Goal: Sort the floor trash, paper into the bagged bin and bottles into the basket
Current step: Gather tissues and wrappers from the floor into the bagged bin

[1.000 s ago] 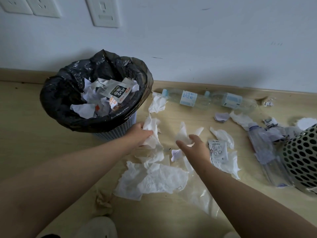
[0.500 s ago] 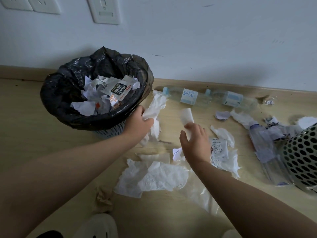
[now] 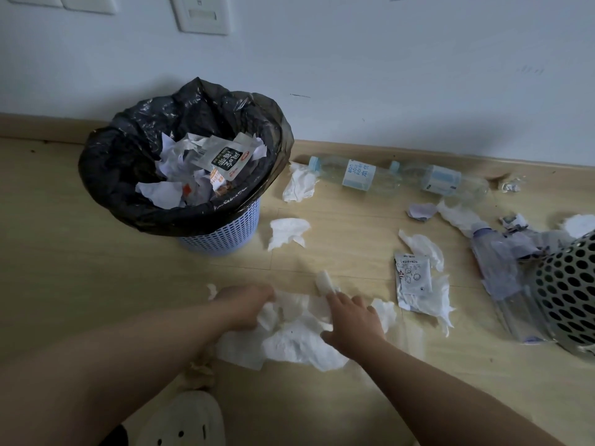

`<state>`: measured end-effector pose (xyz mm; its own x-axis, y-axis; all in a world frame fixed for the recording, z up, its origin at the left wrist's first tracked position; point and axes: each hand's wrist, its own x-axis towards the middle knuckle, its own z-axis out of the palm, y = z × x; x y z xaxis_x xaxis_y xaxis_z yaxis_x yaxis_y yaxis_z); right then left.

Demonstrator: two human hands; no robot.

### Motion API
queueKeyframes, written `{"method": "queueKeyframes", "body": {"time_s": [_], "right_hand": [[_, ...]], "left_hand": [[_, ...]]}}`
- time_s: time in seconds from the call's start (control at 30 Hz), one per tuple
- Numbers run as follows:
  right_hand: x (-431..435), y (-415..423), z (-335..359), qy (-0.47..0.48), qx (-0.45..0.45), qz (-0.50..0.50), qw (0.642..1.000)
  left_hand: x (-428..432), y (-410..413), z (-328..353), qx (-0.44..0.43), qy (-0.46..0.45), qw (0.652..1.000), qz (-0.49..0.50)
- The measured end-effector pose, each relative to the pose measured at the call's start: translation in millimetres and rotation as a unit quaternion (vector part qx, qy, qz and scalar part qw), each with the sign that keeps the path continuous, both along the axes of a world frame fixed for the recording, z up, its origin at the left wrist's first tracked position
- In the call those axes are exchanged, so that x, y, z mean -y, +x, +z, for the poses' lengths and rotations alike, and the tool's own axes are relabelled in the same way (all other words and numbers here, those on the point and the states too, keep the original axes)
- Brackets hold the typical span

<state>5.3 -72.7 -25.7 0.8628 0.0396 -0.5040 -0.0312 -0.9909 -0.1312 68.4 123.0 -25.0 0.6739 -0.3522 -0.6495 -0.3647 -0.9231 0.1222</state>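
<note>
Gathering the loose paper into one bundle looks to be the step in hand, and it should end at the bagged bin (image 3: 225, 233), which stands at the left by the wall, its black liner heaped with scraps nearly to the rim. The left hand (image 3: 244, 305) has its fingers curled into the left edge of the tissue pile (image 3: 296, 342) on the floor near the person's feet; the picture is blurred there, but it reads as a grip. Just right of it the right hand (image 3: 351, 320) lies over the pile's middle and pinches a small wad (image 3: 323, 281) that sticks up past its fingertips. To do this well, I would draw both hands together so the thin sheets crumple into a single ball with the wad tucked inside, since flat tissue tends to flutter and slip out in the lift. Carry it low and press it down into the bin, because the heap there leaves little room and a loose drop may spill over. A stray tissue (image 3: 286, 231) lies between pile and bin and could be swept up on the way. Further right, the printed sachet (image 3: 412, 278) rests on more tissue, and two bottles (image 3: 357, 175) lie along the skirting, not yet in the perforated basket (image 3: 570, 291) at the far right edge.
</note>
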Motion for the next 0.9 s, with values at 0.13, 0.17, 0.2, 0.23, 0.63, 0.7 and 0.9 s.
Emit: {"method": "queueKeyframes", "body": {"time_s": [0.13, 0.17, 0.2, 0.23, 0.63, 0.7, 0.9], "right_hand": [[-1.5, -9.6, -6.2, -0.062, 0.05, 0.055, 0.995], [-0.6, -8.2, -4.8, -0.06, 0.068, 0.056, 0.994], [0.0, -5.9, -2.9, -0.053, 0.083, 0.051, 0.994], [0.9, -2.1, -0.9, -0.046, 0.097, 0.041, 0.993], [19.6, 43.7, 37.7, 0.046, 0.208, -0.114, 0.97], [19.0, 51.9, 50.2, 0.077, 0.227, -0.144, 0.96], [3.2, 75.9, 93.8, 0.229, 0.259, -0.244, 0.906]], "left_hand": [[-3.8, -13.0, -13.6, 0.007, -0.013, 1.0, -0.017], [-3.4, -11.9, -14.4, 0.011, -0.015, 1.0, -0.014], [-2.9, -9.8, -14.2, 0.016, -0.015, 1.0, -0.009], [-1.5, -6.1, -12.5, 0.023, -0.018, 1.0, -0.001], [21.4, 40.5, 37.6, 0.046, -0.104, 0.986, 0.122], [24.9, 43.8, 50.7, 0.037, -0.087, 0.989, 0.113], [46.0, 61.7, 111.6, 0.047, -0.206, 0.964, 0.164]]}}
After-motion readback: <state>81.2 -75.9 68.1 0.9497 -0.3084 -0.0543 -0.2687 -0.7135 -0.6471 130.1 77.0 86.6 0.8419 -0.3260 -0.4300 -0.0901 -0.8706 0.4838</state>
